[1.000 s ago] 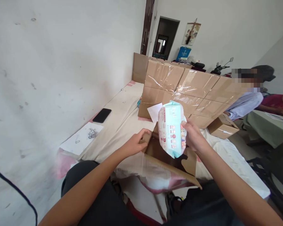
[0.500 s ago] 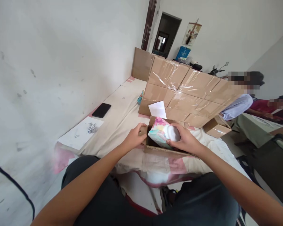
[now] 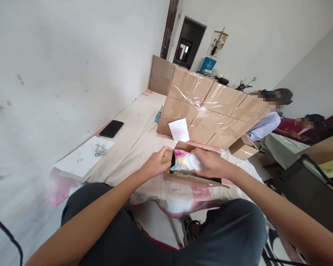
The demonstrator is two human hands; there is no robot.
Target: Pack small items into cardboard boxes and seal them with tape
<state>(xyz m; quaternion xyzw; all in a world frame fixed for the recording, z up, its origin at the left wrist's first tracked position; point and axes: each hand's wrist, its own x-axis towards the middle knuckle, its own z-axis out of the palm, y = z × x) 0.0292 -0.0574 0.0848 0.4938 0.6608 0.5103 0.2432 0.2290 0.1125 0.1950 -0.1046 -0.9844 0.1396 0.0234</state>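
An open cardboard box point(image 3: 180, 178) rests on the cloth-covered table in front of me. Inside it lies a pink, yellow and teal patterned pack point(image 3: 181, 159) with a round white part point(image 3: 194, 162); its exact kind I cannot make out. My right hand point(image 3: 209, 162) reaches into the box with its fingers wrapped around the white end of the pack. At the box's left end, my left hand point(image 3: 158, 162) pinches the cardboard flap between thumb and fingers. The lower part of the pack is hidden by the box walls.
Stacked taped cartons point(image 3: 201, 107) form a wall behind the box, with a white paper point(image 3: 179, 130) leaning on them. A black phone point(image 3: 111, 129) and a sheet with small metal pieces point(image 3: 99, 149) lie left. A smaller carton point(image 3: 242, 147) and two people are at right.
The patterned pack has gone down deeper into the box, and my right hand has moved down with it. My left hand stays at the left flap. The whole view has shifted slightly.
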